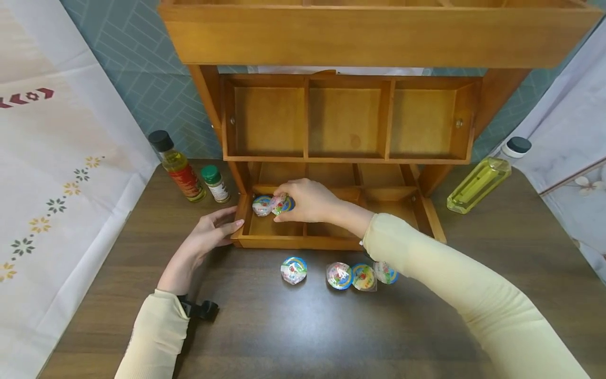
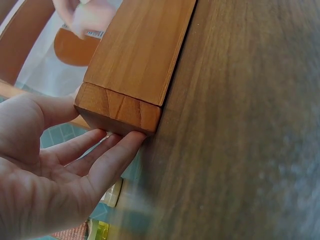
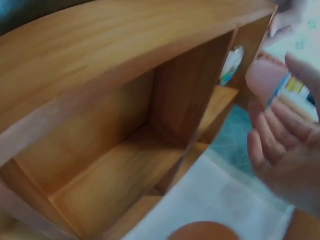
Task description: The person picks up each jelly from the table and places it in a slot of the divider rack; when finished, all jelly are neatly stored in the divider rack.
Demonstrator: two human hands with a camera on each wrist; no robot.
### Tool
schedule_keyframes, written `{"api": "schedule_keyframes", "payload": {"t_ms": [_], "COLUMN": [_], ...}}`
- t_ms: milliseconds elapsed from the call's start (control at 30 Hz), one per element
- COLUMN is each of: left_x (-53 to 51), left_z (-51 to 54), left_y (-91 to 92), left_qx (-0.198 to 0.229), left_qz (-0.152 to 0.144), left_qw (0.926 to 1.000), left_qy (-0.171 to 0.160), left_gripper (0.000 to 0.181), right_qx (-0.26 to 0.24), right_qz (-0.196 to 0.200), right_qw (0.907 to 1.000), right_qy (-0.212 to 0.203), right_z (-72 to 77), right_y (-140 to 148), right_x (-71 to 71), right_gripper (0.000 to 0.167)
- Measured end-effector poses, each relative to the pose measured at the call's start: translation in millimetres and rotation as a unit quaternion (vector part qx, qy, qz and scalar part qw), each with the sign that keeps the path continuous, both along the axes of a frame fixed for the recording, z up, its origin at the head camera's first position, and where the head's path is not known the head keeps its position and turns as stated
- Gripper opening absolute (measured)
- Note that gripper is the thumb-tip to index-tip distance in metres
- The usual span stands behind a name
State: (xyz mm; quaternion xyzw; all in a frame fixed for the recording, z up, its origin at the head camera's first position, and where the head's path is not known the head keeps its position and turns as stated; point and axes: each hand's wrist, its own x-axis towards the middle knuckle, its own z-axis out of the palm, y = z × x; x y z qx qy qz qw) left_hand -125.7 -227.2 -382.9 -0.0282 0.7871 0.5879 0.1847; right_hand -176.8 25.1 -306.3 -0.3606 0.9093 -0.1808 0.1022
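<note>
My right hand [image 1: 307, 200] holds a small jelly cup [image 1: 282, 203] by its sides over the front left compartment of the lowest wooden tray [image 1: 284, 242]. In the right wrist view this cup [image 3: 267, 79] looks pink with a blue rim. Another jelly cup [image 1: 262, 206] is in that compartment, just left of it. At the tray's front left corner, my left hand [image 1: 210, 234] grips the wood, thumb on the upper edge and fingertips against the outer side, as the left wrist view shows. Several more jelly cups [image 1: 294, 270] sit on the table before the tray, one partly behind the right sleeve.
Above the lowest tray rise a three-compartment middle tray [image 1: 345, 158] and an upper tray [image 1: 379, 37]. Left of the rack stand an oil bottle [image 1: 184, 173] and a green-capped jar [image 1: 216, 184]. A taller oil bottle [image 1: 480, 181] stands to the right.
</note>
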Motion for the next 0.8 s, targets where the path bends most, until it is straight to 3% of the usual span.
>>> {"api": "schedule_keyframes", "payload": {"t_ms": [133,200,533,800], "left_x": [-0.1,0.0,0.1,-0.5], "left_z": [-0.3,-0.3,-1.9,-2.0], "left_y": [0.0,0.2,0.2,0.3], "left_qx": [0.001,0.001,-0.002,0.001], "left_qz": [0.002,0.003,0.003,0.006], "left_qw": [1.0,1.0,1.0,1.0], "left_qy": [-0.002,-0.003,0.001,-0.005], "left_gripper": [0.066,0.066,0.066,0.066], "right_qx": [-0.007,0.006,0.076,0.052], "right_qz": [0.014,0.016,0.038,0.071], "right_qw": [0.9973,0.9964,0.9931,0.9945], "right_qy": [-0.072,-0.083,-0.081,-0.057], "right_z": [-6.6,-9.6,-26.9,-40.3], "right_y": [-2,-4,-6,-2], "right_x": [-14.3,-18.1,-17.7,-19.6], "right_gripper": [0.056,0.056,0.052,0.05]}}
